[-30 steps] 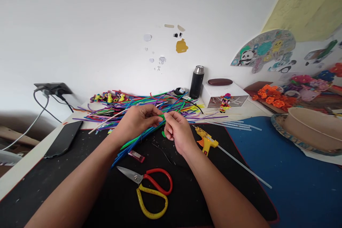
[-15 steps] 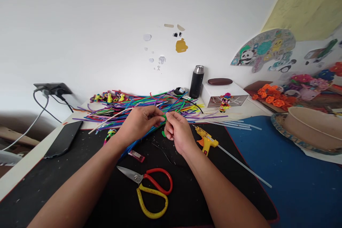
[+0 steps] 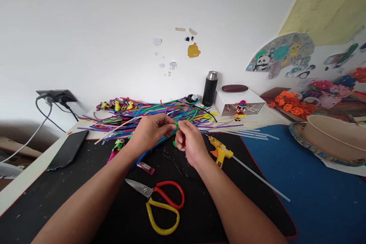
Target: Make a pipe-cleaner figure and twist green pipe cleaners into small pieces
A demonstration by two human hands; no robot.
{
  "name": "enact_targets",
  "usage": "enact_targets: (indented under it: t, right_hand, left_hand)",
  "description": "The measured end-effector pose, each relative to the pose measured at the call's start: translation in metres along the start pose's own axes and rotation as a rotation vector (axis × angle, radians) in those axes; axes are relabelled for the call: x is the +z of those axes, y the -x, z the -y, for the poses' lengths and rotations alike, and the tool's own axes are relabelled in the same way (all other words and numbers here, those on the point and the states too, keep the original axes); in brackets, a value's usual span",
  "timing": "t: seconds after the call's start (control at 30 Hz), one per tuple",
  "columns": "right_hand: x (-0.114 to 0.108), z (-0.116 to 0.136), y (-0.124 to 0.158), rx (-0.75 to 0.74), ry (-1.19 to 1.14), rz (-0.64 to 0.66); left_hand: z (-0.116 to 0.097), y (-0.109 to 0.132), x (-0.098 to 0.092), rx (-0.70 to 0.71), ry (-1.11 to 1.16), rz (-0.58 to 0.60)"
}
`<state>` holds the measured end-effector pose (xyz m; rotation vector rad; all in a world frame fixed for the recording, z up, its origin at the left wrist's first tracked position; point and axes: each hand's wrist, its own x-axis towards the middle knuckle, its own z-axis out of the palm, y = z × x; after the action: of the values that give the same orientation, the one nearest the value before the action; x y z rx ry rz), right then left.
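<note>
Between my fingertips is a short green pipe cleaner (image 3: 176, 125), mostly hidden by the fingers. My left hand (image 3: 151, 131) pinches one end of it, thumb against forefinger. From the other side my right hand (image 3: 190, 140) grips it with curled fingers. Both hands are above the black mat (image 3: 206, 206), in front of a heap of coloured pipe cleaners (image 3: 137, 110). A small green piece (image 3: 174, 144) shows below the right fingers. Close to my left wrist lies a small pipe-cleaner figure (image 3: 117, 147), partly covered by the forearm.
Scissors (image 3: 147, 191) with red and yellow handles lie nearest me, beside a small red packet (image 3: 146, 167). A yellow glue gun (image 3: 222, 150) with a long glue stick lies right. A phone (image 3: 68, 150), black flask (image 3: 210, 89), white box (image 3: 240, 99) and round basin (image 3: 334, 137) stand around.
My hands keep the same grip on the green pipe cleaner, with the right fingers curled slightly differently. The left forearm has shifted a little, showing more of the small figure.
</note>
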<state>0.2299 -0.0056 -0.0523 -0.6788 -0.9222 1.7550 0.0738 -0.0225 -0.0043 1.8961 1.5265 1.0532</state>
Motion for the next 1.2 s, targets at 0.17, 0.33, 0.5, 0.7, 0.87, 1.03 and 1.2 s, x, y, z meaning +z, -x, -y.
enact_targets:
  t: [0.17, 0.33, 0.5, 0.7, 0.87, 1.03, 1.2]
  right_hand:
    - [0.002, 0.000, 0.002, -0.030, 0.042, 0.032]
    - [0.001, 0.000, 0.002, -0.066, 0.067, 0.039]
    - [0.002, 0.002, 0.004, -0.069, 0.071, 0.042]
    - [0.004, 0.005, 0.006, -0.070, 0.061, 0.048]
    - [0.003, 0.005, 0.004, -0.100, 0.059, 0.021]
    - [0.003, 0.003, 0.003, -0.103, 0.050, 0.021]
    - [0.004, 0.005, 0.004, -0.080, 0.040, 0.017]
  left_hand:
    - [-0.005, 0.001, -0.004, -0.017, 0.018, -0.050]
    - [-0.004, 0.001, -0.001, -0.030, 0.066, -0.044]
    - [-0.005, -0.001, -0.003, -0.102, 0.267, -0.003]
    - [-0.014, -0.001, -0.006, -0.140, 0.357, 0.004]
    - [-0.016, -0.001, -0.006, -0.148, 0.336, -0.003]
    - [-0.013, -0.002, -0.006, -0.166, 0.368, 0.018]
    - [-0.012, -0.002, -0.005, -0.175, 0.406, 0.036]
